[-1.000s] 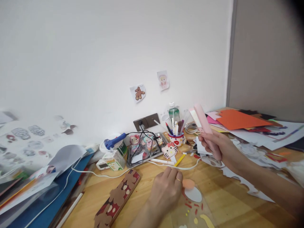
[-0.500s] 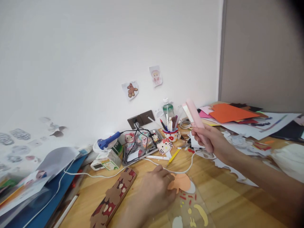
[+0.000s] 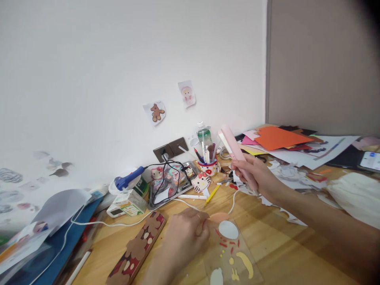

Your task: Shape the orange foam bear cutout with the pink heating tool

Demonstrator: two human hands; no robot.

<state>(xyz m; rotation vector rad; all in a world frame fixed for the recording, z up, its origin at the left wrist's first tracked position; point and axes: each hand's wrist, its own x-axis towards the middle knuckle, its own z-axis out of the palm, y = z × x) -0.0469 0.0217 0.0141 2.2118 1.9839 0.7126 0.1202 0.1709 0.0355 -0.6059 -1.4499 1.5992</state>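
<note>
My right hand (image 3: 251, 170) is wrapped round a pink and white straightener-like tool (image 3: 233, 146), its tip pointing up and left, with a white cord from its lower end. My left hand (image 3: 188, 229) pinches the left edge of an orange paper piece (image 3: 219, 217), seen nearly edge-on. Below it lies a transparent sheet (image 3: 245, 241) with a white oval (image 3: 228, 229), small red strips and a yellow curved piece (image 3: 246, 264). Left of my left hand is a long brown case (image 3: 136, 249) with bear shapes.
A blue glue gun (image 3: 129, 179), a metal tray (image 3: 154, 205) with cut-out figures, a pen cup (image 3: 208, 168) and a green bottle (image 3: 204, 135) stand along the wall. Coloured paper (image 3: 280, 138) and scraps lie at the right; a blue folder (image 3: 71, 233) is at the left.
My left hand has taken the orange piece off the sheet and tilted it, uncovering the white oval. My right hand still holds the pink tool. The view has shifted slightly right.
</note>
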